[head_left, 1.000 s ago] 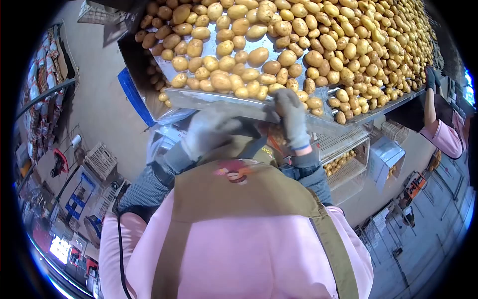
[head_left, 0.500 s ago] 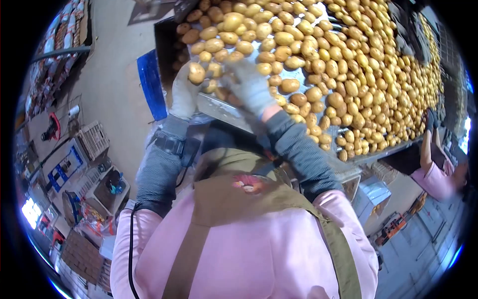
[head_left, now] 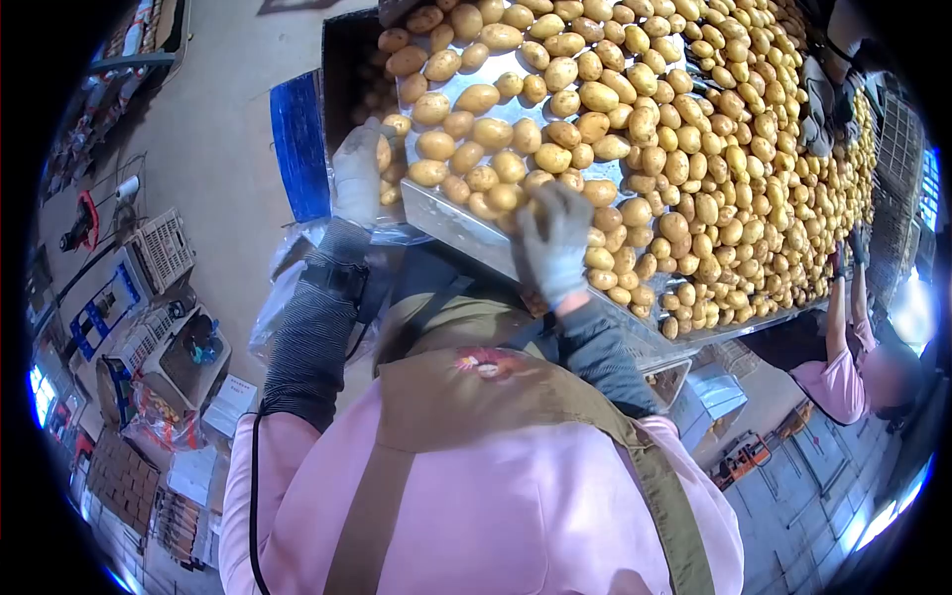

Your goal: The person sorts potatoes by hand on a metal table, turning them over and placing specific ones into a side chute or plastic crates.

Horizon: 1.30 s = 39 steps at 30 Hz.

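Observation:
A steel sorting table (head_left: 451, 223) is heaped with several yellow potatoes (head_left: 635, 109). My left hand (head_left: 357, 177), in a grey glove, is at the table's left corner with its fingers curled around one potato (head_left: 385, 155). My right hand (head_left: 553, 238), also gloved, lies on the potatoes at the table's near rim with its fingers spread over them. Its palm is hidden, so I cannot see whether it grips one. My pink top and olive apron fill the lower part of the view.
A clear plastic bag (head_left: 283, 297) hangs below the table's left corner, beside a blue panel (head_left: 297, 144). A scale (head_left: 174, 362) and a white crate (head_left: 164, 248) stand on the floor at left. A co-worker in pink (head_left: 843, 372) works at the right end.
My left hand has dropped from above the pile to the table's left corner, still with a potato. My right hand has pulled back to the near rim.

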### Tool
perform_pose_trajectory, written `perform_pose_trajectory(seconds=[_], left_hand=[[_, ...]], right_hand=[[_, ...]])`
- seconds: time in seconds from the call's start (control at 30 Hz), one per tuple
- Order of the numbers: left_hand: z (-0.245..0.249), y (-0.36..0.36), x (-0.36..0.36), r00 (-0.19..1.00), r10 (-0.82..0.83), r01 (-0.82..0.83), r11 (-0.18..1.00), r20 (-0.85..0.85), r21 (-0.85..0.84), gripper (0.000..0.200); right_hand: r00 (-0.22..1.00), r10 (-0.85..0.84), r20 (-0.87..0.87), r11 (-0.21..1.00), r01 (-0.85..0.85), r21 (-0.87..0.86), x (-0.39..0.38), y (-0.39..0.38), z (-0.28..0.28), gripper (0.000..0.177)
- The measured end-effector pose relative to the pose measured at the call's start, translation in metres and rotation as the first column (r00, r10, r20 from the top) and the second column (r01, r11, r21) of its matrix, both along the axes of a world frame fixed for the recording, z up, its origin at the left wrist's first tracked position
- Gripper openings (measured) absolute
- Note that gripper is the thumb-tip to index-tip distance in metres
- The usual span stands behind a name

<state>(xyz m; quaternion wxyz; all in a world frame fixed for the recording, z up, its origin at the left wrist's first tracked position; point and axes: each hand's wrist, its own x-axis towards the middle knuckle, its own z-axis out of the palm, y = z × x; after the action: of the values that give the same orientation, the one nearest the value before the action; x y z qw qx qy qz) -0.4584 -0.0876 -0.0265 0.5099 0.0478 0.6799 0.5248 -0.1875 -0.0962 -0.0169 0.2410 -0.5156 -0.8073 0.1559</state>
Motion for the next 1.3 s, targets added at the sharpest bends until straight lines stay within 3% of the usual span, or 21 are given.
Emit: perform_pose_trajectory(seconds=[0.07,0.23,0.3,0.33,0.43,0.47,0.53,0.57,0.6,0.63,0.67,0.73,0.8,0.83,0.97,1.0,1.03,1.07,1.17,1.2,1.3], left_hand=[[-0.033,-0.004,-0.009,0.936,-0.15,0.145,0.989,-0.318,-0.039,0.028],[-0.03,0.014,-0.006,0.837,-0.192,0.23,0.973,-0.512,0.012,0.022],[-0.032,0.014,-0.009,0.715,-0.255,0.326,0.945,-0.651,-0.013,0.021],[-0.014,0.016,-0.004,0.671,-0.298,0.345,0.936,-0.679,-0.069,0.019],[0.011,0.021,0.021,0.854,-0.156,0.227,0.97,-0.496,0.086,0.02],[0.012,0.02,0.025,0.772,-0.201,0.294,0.954,-0.603,0.059,0.019],[-0.001,0.013,0.03,0.784,-0.185,0.346,0.923,-0.592,0.171,0.019],[-0.008,0.01,0.031,0.789,-0.194,0.355,0.918,-0.583,0.175,0.019],[-0.012,0.006,0.033,0.841,-0.197,0.322,0.931,-0.504,0.173,0.018],[-0.006,0.006,0.035,0.836,-0.219,0.348,0.921,-0.503,0.176,0.019],[0.003,0.005,0.038,0.831,-0.246,0.375,0.91,-0.499,0.177,0.019],[0.021,0.007,0.05,0.828,-0.295,0.412,0.897,-0.478,0.16,0.022],[0.027,0.003,0.068,0.444,-0.515,0.74,0.672,-0.733,-0.023,0.026],[0.031,0.001,0.077,0.197,-0.559,0.836,0.525,-0.806,-0.16,0.028],[0.026,-0.015,0.074,-0.043,-0.426,0.926,0.322,-0.904,-0.196,0.032],[0.015,-0.016,0.066,-0.199,-0.495,0.851,0.341,-0.846,-0.399,0.028],[0.01,-0.016,0.056,-0.226,-0.482,0.805,0.396,-0.846,-0.441,0.027],[0.006,-0.013,0.047,-0.171,-0.4,0.77,0.516,-0.901,-0.375,0.027],[0.022,0.024,0.047,-0.033,-0.153,0.771,0.625,-0.988,-0.122,0.027],[0.013,0.043,0.047,0.047,-0.259,0.816,0.567,-0.965,-0.113,0.029],[-0.001,0.098,0.072,-0.221,-0.351,0.818,0.441,-0.91,-0.369,0.041]], right_hand=[[0.998,0.066,0.009,0.996,-0.066,-0.052,-0.006,-0.018,0.004,0.034],[0.958,0.287,-0.015,0.944,-0.286,-0.166,-0.025,0.032,0.01,0.024],[0.988,0.156,-0.015,0.986,-0.155,0.058,-0.038,0.069,0.008,0.017],[0.965,0.217,0.147,0.976,-0.215,-0.028,-0.044,0.083,0.004,0.019],[0.796,0.28,0.536,0.959,-0.203,-0.198,-0.073,0.108,-0.024,0.026],[0.811,0.295,0.506,0.954,-0.215,-0.21,-0.076,0.114,-0.028,0.028],[0.997,0.065,-0.039,0.836,-0.076,-0.544,-0.073,0.117,-0.014,0.031],[0.952,-0.14,-0.271,0.713,-0.093,-0.695,-0.07,0.119,-0.003,0.033],[0.751,-0.383,-0.538,0.529,-0.3,-0.794,-0.062,0.116,0.013,0.038],[0.637,-0.558,-0.532,0.418,-0.338,-0.843,-0.059,0.115,0.029,0.041],[0.657,-0.449,-0.606,0.511,-0.368,-0.777,-0.053,0.109,0.019,0.043],[0.559,-0.461,-0.689,0.476,-0.499,-0.724,-0.044,0.103,0.018,0.048],[0.325,-0.716,-0.618,0.247,-0.709,-0.66,-0.035,0.096,0.027,0.053],[0.307,-0.686,-0.659,0.318,-0.688,-0.652,-0.03,0.09,0.033,0.054],[0.231,-0.761,-0.606,0.397,-0.572,-0.718,0.024,0.046,0.067,0.05],[0.49,-0.48,-0.727,0.584,-0.44,-0.682,0.046,0.027,0.076,0.04],[0.822,-0.152,-0.549,0.813,-0.213,-0.543,0.067,0.008,0.084,0.031],[0.963,-0.046,-0.267,0.955,-0.036,-0.294,0.089,-0.011,0.093,0.024],[0.893,-0.397,-0.213,0.683,0.132,-0.719,0.163,-0.084,0.12,0.023],[0.791,-0.583,-0.188,0.511,0.177,-0.841,0.194,-0.113,0.119,0.026],[0.412,-0.91,0.035,0.103,0.307,-0.946,0.293,-0.204,0.082,0.035]])
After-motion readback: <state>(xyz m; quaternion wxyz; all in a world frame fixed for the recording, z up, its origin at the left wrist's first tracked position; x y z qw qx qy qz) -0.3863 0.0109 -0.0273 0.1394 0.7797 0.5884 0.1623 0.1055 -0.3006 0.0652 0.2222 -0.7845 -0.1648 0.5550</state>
